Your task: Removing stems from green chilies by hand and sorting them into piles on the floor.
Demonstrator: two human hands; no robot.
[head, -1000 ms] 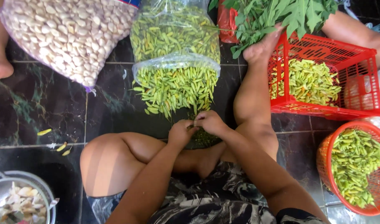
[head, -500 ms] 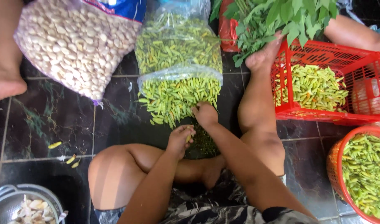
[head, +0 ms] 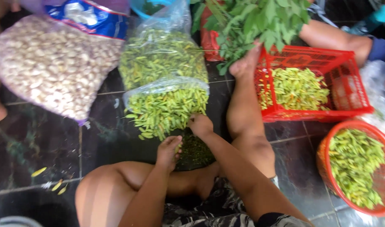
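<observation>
I sit on a dark tiled floor. My right hand (head: 200, 125) reaches into the open mouth of a clear plastic bag (head: 167, 86) spilling green chilies (head: 163, 111), fingers curled on the chilies at the pile's near edge. My left hand (head: 169, 150) hovers just below the pile, fingers curled; what it pinches is too small to tell. Between the two hands lies a dark heap of plucked stems (head: 194, 153) by my leg.
A red crate (head: 352, 84) and a round red basket (head: 383, 176) at the right hold more green chilies. A big bag of garlic cloves (head: 54, 75) lies at the left. Leafy greens (head: 259, 21) lie at the top. Another person's arm (head: 335, 40) rests beyond the crate.
My right hand moved up from beside the left hand to the chili pile. The view drifted, sliding everything lower in frame; the metal bowl at lower left has almost left the frame.
</observation>
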